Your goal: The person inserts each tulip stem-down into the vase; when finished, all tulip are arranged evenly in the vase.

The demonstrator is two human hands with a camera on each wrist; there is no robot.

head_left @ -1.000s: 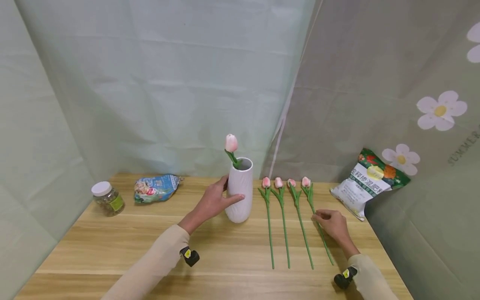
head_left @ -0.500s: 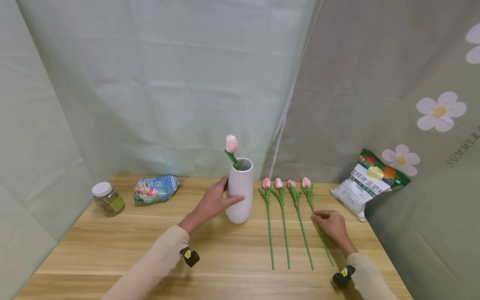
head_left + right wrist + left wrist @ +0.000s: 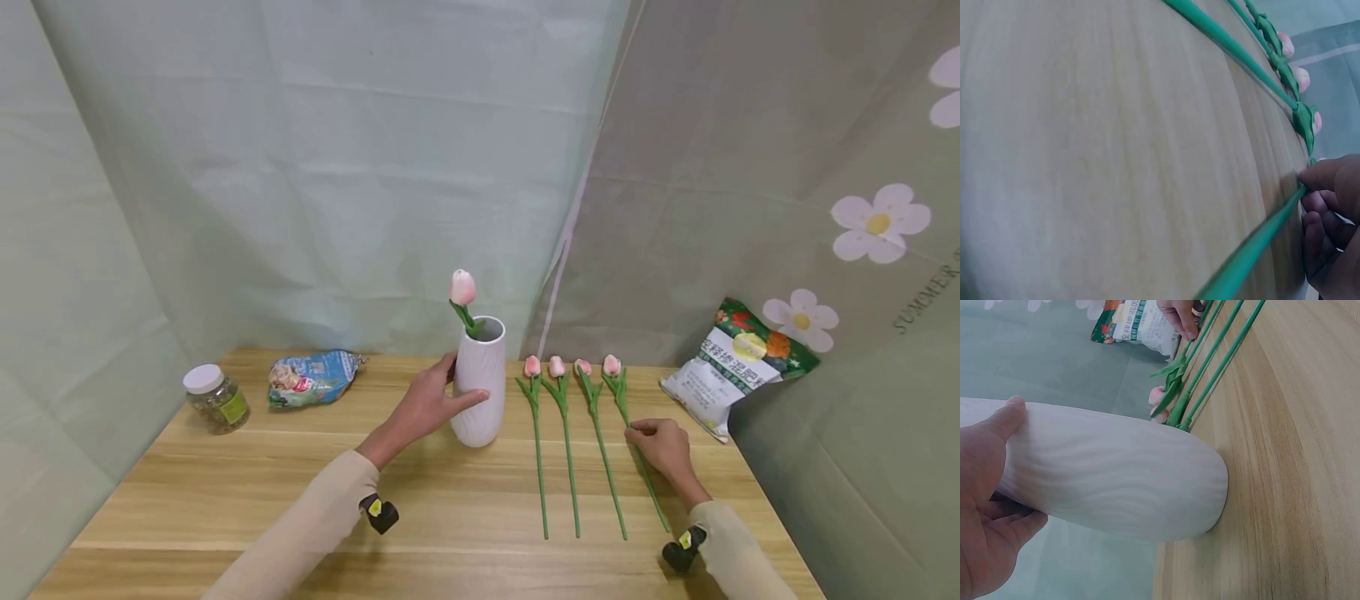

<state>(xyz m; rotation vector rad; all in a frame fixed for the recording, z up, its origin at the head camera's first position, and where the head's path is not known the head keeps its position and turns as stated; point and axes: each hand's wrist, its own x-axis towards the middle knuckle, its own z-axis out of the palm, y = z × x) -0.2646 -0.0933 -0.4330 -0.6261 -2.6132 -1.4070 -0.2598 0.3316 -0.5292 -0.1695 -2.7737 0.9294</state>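
Observation:
My left hand [image 3: 427, 407] grips the side of a white ribbed vase [image 3: 480, 383], which stands upright on the table. In the left wrist view the thumb lies on one side of the vase [image 3: 1122, 475] and curled fingers on the other. One pink artificial tulip [image 3: 462, 287] stands in the vase, leaning left. My right hand [image 3: 666, 450] pinches the stem of the rightmost tulip [image 3: 612, 365] lying on the table. The right wrist view shows thumb and finger closed on that green stem [image 3: 1247, 256]. Several other tulips [image 3: 567, 450] lie in a row between vase and right hand.
At the back left are a blue printed bag [image 3: 313, 377] and a clear jar [image 3: 219, 404] with a white lid. A green-and-white fertilizer bag [image 3: 723, 375] leans at the back right corner. Fabric curtains [image 3: 360, 183] rise behind the wooden table [image 3: 450, 533].
My right wrist has shifted very slightly to the left and away from me, its fingers still on the stem. The left hand, vase and other tulips look the same.

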